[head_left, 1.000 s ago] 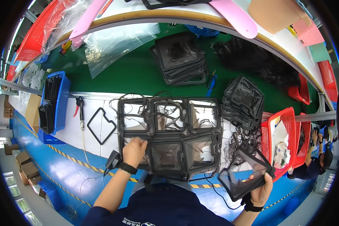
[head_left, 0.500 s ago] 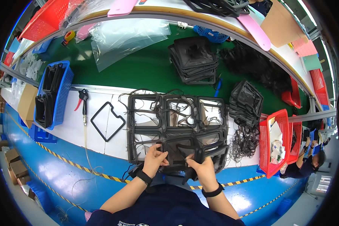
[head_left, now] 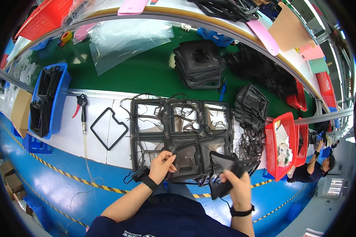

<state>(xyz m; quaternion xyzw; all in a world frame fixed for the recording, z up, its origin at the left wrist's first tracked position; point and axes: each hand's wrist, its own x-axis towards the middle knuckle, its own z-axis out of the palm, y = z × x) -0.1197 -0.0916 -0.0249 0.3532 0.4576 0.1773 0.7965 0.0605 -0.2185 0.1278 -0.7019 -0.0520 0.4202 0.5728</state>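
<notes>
A sheet of joined black rubber frames [head_left: 168, 136] lies on the white tabletop at its front edge. Thin dark film and loose strips show in several of its openings. My left hand [head_left: 161, 168] is closed with its fingertips pinched at the sheet's near edge. To the right, my right hand [head_left: 238, 189] grips a dark rubber piece [head_left: 222, 179], held over the sheet's near right corner. Motion blurs this piece, and its exact shape is hard to make out. A single black frame [head_left: 125, 128] with a notched corner lies flat to the left of the sheet.
Black frames stand stacked [head_left: 199, 63] on the green mat, with another pile [head_left: 251, 106] nearer right. Below that lies a heap of black scraps [head_left: 251, 144]. A red basket [head_left: 279, 158], a blue basket [head_left: 61, 102] and an air gun [head_left: 82, 108] flank the work. Another person [head_left: 314, 170] is far right.
My right hand has moved right and slightly down with the dark piece, away from the sheet's middle. The left hand has stayed at the near edge. The whole view has shifted a little.
</notes>
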